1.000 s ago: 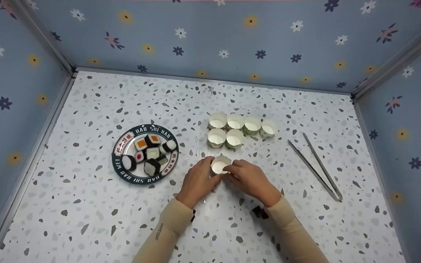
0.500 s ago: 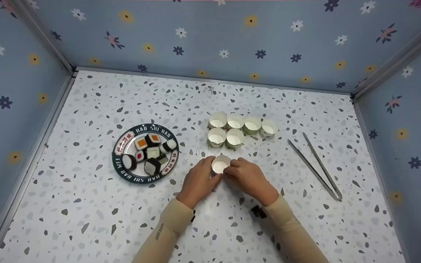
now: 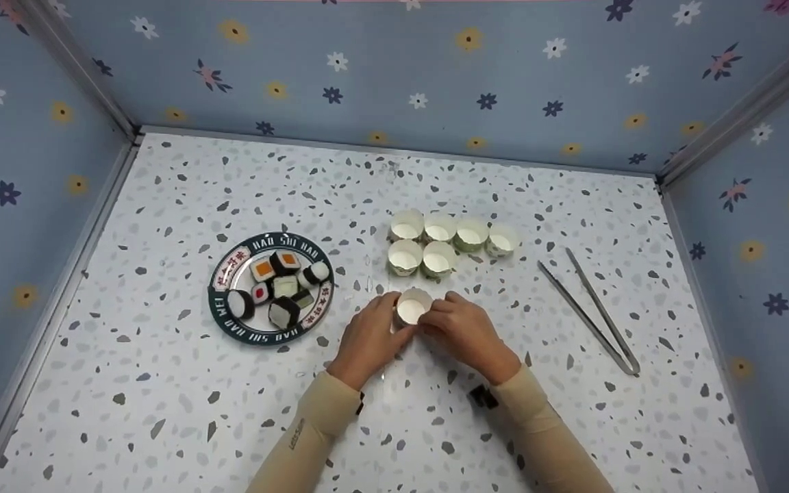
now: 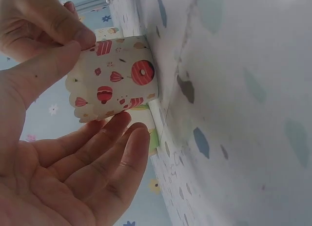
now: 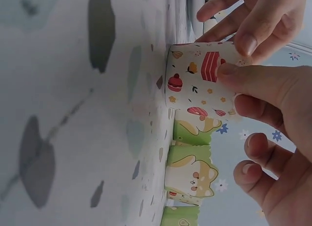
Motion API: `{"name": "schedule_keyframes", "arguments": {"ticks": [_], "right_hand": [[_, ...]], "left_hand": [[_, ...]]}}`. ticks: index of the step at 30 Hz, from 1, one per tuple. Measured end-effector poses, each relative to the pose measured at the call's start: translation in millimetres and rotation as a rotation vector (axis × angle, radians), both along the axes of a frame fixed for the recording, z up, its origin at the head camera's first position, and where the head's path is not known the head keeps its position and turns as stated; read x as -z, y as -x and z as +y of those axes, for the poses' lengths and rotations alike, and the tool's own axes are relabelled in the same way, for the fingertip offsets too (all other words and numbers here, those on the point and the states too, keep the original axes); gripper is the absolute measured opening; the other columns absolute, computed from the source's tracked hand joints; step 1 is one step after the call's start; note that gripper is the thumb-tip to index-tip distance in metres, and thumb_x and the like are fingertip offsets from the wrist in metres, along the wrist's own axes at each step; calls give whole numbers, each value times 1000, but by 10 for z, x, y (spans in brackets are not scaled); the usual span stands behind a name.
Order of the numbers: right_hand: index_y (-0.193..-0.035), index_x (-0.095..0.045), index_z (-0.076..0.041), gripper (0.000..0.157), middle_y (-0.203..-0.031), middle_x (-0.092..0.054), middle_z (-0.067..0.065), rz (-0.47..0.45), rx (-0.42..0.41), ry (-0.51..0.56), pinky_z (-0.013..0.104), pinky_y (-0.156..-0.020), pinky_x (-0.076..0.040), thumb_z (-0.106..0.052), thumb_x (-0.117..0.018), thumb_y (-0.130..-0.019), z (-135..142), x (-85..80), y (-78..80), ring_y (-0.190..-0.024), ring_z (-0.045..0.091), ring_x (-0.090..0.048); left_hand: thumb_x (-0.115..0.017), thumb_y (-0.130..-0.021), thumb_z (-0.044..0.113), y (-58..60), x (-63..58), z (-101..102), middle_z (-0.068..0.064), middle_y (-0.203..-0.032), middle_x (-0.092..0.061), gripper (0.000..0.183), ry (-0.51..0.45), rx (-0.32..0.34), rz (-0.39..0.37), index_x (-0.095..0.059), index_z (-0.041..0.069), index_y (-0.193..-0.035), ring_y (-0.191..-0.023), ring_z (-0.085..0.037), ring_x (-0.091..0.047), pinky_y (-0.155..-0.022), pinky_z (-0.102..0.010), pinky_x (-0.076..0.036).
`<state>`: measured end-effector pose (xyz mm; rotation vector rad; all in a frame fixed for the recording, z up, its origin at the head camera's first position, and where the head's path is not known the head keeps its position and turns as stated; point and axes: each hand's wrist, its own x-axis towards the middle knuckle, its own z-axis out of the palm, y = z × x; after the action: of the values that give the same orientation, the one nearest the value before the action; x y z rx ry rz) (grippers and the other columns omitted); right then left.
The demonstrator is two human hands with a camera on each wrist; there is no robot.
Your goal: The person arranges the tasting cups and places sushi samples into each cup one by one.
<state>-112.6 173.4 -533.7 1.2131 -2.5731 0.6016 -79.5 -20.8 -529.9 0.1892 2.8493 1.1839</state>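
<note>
Between both hands a white paper baking cup [image 3: 413, 308] stands upright on the speckled table, its open mouth facing up. Red cakes and donuts decorate its side, and its rim is scalloped, as the left wrist view shows of the cup [image 4: 114, 79]. My left hand [image 3: 370, 339] holds it from the left, thumb near the rim on the near side and fingertips against the opposite side. At the near right of the rim, my right hand [image 3: 466, 335] pinches the wall between thumb and curled index finger. In the right wrist view, its thumb [image 5: 248, 82] presses the printed outside.
Several more paper cups [image 3: 438, 259] stand in two touching rows just behind the hands. To the left is a round plate [image 3: 220, 311] bearing several sushi pieces [image 3: 285, 311]. Metal tongs [image 3: 596, 318] lie spread at the right. Flowered walls [image 3: 394, 68] enclose the table.
My right index finger has drawn back from inside the cup's mouth to its rim. The left hand and the cup stay in nearly the same place.
</note>
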Motion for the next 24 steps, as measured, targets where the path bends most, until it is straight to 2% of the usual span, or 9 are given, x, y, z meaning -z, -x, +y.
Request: {"name": "schedule_keyframes", "arguments": {"ticks": [7, 13, 19, 24], "right_hand": [[-86, -78, -14, 7, -78, -64, -4, -10, -4, -28, 28, -58, -45, -9, -81, -84, -3, -39, -16, -68, 17, -49], [-87, -77, -13, 5, -80, -62, -4, -3, -4, -9, 28, -59, -45, -11, -80, -85, 28, -119, -38, -69, 17, -48], [-88, -75, -13, 4, -81, -63, -3, 51, -6, 34, 29, -61, -44, -11, -73, -91, 84, -281, -55, -70, 18, -47], [-90, -76, -11, 4, -80, -63, -2, 100, 3, 71, 28, -59, -44, -7, -75, -88, 166, -405, -35, -69, 19, -47]], "left_hand": [[-77, -89, 23, -9, 10, 4, -14, -116, -65, 50, 23, -9, 19, -58, 5, -131, -99, -34, -65, -83, -48, -52], [-75, -89, 20, -4, 2, 5, -13, -113, -65, 48, 17, -8, -3, -58, 5, -131, -97, -32, -65, -82, -47, -52], [-75, -90, 23, 6, -11, 7, -10, -112, -65, 46, -8, -12, -30, -60, 8, -131, -97, -28, -65, -80, -45, -52], [-77, -88, 23, 1, -9, 12, -11, -115, -65, 47, -23, -18, -29, -60, 8, -129, -101, -30, -65, -84, -46, -52]]}}
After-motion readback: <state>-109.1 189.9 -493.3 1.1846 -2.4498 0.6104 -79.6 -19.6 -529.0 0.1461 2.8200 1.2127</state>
